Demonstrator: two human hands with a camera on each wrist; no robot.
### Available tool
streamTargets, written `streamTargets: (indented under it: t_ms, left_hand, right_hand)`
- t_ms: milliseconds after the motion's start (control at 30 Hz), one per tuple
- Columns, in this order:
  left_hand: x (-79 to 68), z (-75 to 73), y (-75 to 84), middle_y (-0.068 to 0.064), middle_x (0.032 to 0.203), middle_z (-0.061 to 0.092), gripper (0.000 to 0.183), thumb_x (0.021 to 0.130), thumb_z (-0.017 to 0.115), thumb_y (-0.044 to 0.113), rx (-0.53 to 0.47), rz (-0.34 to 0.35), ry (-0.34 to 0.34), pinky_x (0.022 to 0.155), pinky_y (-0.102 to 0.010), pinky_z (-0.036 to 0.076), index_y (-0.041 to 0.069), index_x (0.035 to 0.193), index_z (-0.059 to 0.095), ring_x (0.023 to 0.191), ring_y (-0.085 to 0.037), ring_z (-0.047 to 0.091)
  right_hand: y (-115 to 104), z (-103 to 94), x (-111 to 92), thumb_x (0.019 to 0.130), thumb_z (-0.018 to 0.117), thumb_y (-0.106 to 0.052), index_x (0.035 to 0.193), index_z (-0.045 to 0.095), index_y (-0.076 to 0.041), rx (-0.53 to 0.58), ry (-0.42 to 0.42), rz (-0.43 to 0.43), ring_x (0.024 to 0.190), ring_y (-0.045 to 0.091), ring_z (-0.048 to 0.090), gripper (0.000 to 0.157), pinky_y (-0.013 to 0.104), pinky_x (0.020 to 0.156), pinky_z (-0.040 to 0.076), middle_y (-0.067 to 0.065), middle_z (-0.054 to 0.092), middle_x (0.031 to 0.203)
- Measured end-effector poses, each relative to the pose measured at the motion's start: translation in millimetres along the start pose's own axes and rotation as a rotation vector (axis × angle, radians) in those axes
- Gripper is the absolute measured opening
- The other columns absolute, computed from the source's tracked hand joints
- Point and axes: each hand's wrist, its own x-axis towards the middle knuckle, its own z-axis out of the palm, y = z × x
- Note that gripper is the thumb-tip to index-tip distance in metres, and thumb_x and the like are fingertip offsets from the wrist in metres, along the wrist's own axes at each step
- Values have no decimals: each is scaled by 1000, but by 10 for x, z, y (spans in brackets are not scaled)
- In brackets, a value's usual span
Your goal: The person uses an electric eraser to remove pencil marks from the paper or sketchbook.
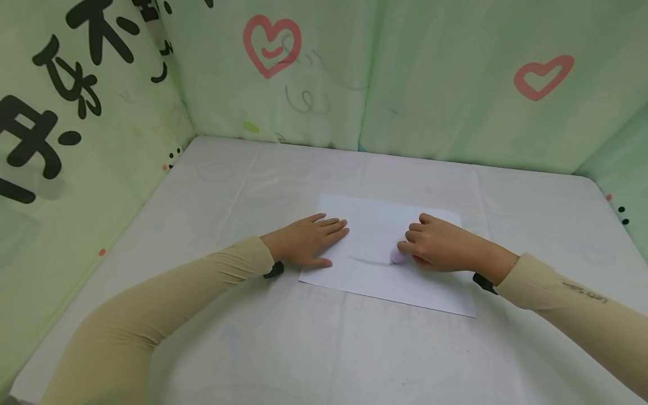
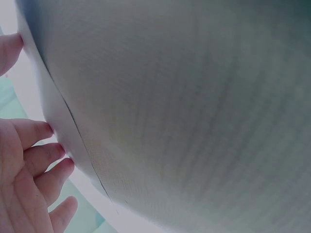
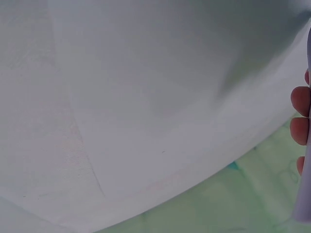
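A white sheet of paper (image 1: 372,228) lies slightly askew on the table. My left hand (image 1: 309,242) rests flat on its left part, fingers spread; in the left wrist view those fingers (image 2: 43,158) touch the sheet. Over the right half of the paper, my right hand (image 1: 439,246) grips a lavender marker (image 1: 397,257) with curled fingers, its tip down at the sheet. A thin grey line (image 1: 369,260) runs leftward from that tip. In the right wrist view, the marker's smooth barrel (image 3: 304,194) shows at the right edge with fingertips (image 3: 300,101) behind it.
A pale cloth with faint creases covers the table (image 1: 283,332). Green curtains (image 1: 430,79) with red hearts and black characters stand along the back and sides. A dark wrist strap (image 1: 275,270) shows below the left cuff, another (image 1: 485,282) by the right.
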Motion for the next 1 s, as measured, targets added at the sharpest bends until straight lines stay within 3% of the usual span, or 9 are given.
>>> streamTargets:
  t_ms: [167,433,667,1000]
  left_hand:
    - [6,-8,-5,-7,159,15,75,95,42,51,3,-10,-13,120,-40,13,9,151,15,147,-21,17]
    - [4,-25,5,-7,159,16,75,95,43,50,-8,-11,-14,120,-40,12,9,151,16,147,-21,17]
    - [6,-24,13,-7,159,15,75,96,42,51,-3,-7,-12,120,-40,12,9,151,15,147,-21,17]
    - [10,-11,3,-6,159,15,75,95,42,51,16,-11,-18,120,-40,13,9,151,15,146,-20,18]
  right_hand:
    - [-6,-31,-40,71,65,-9,77,50,-13,-9,-26,-8,58,12,36,17,27,60,26,-3,43,60]
    - [9,-6,0,65,69,-6,76,47,-11,-4,35,-16,58,12,33,25,26,59,23,-3,39,59]
    - [11,-29,-15,71,63,-8,76,49,-12,-5,-17,-6,57,13,35,16,27,60,25,-3,42,59]
    - [-3,-22,-29,64,72,-7,75,46,-12,-18,26,-19,57,12,32,29,26,60,24,-3,39,59]
